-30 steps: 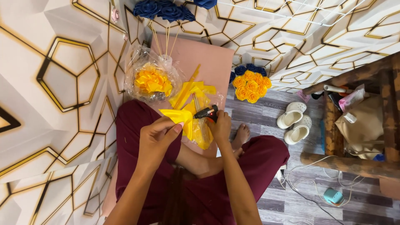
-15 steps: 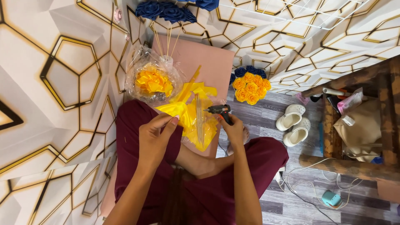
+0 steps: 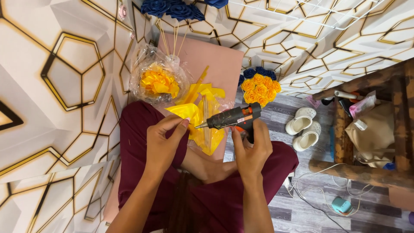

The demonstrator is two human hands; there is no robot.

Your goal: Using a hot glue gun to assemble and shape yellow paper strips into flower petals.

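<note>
On a pink board over grey plank floor, the right hand grips a glue gun; the left hand pinches yellow ribbon beside hexagon-patterned walls.

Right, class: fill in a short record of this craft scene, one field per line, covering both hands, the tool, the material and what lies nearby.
left hand: pinches a piece of yellow ribbon
right hand: grips a black glue gun, nozzle pointing at the ribbon
work surface: pink board
on board: yellow ribbon flower in clear wrap
floor, right: yellow and blue rose bouquet, white shoes
</note>
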